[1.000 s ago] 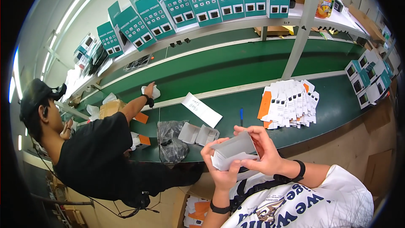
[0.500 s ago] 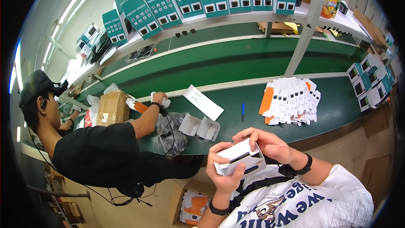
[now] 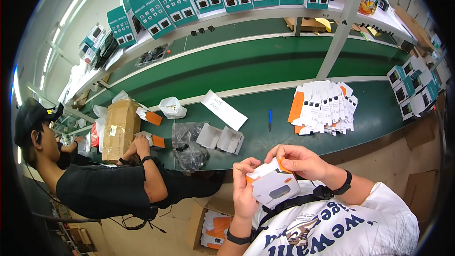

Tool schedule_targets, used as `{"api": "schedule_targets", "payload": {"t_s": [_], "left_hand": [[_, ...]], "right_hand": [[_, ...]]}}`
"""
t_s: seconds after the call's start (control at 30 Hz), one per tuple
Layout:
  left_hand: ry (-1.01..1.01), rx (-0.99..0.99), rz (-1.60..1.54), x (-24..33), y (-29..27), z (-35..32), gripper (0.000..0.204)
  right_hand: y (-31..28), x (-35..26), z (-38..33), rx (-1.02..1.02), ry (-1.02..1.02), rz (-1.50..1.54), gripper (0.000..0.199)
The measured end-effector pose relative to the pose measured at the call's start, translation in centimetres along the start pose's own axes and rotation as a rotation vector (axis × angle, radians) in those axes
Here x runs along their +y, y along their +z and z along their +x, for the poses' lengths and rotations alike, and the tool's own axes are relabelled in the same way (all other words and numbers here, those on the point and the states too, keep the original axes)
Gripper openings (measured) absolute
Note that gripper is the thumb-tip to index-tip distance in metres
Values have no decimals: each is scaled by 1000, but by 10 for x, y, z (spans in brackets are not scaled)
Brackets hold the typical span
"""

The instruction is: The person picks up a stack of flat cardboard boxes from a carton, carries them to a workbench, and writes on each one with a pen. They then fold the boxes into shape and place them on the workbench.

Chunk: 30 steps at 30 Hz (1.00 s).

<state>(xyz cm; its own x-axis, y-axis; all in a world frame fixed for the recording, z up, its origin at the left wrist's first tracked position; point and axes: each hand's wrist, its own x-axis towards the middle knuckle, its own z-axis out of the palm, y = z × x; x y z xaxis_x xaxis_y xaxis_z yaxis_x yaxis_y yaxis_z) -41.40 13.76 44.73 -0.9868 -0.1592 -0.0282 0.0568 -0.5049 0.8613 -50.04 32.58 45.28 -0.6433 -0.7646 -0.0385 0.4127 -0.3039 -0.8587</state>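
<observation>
In the head view, a person in a white printed shirt grasps a small white-and-orange box (image 3: 276, 186) in both bare hands, on the person's side of a blue pen (image 3: 270, 120) lying on the green workbench (image 3: 263, 143). The left hand (image 3: 245, 189) is curled against the box's left side, fingertips at its upper edge; the right hand (image 3: 301, 159) is bent over the upper right corner, thumb and fingers pressed there. The box sits between the two, tilted, most of its body below the fingertips and close to the shirt.

Its broad white face is turned up, bearing a dark grey, rounded device picture, a small orange oval and dark angled bands near the top, where orange shows at both corners. Fingers cover part of the upper end, so how far it is closed cannot be told.

Right of the pen spreads a pile of flat white-and-orange cartons (image 3: 327, 109); left of it lie a strip of white paper (image 3: 222, 109) and, nearer the person, two open pale boxes (image 3: 221, 138). Farther left of the pen, a co-worker in black (image 3: 106, 180) reaches to another small box (image 3: 156, 141).
</observation>
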Motion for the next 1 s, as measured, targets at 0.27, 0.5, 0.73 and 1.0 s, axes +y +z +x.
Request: {"api": "schedule_targets", "payload": {"t_s": [0.27, 0.5, 0.73, 1.0], "left_hand": [[309, -59, 273, -21, -23, -8, 17], [609, -74, 676, -21, -18, -8, 44], [902, -48, 914, 1, -11, 14, 56], [969, 11, 1070, 12, -20, 28, 58]], "right_hand": [[5, 0, 8, 70, 11, -21, 21], [10, -1, 13, 39, -20, 58, 30], [8, -2, 24, 90, 20, 83, 47], [14, 6, 22, 172, -312, -312, 19]]}}
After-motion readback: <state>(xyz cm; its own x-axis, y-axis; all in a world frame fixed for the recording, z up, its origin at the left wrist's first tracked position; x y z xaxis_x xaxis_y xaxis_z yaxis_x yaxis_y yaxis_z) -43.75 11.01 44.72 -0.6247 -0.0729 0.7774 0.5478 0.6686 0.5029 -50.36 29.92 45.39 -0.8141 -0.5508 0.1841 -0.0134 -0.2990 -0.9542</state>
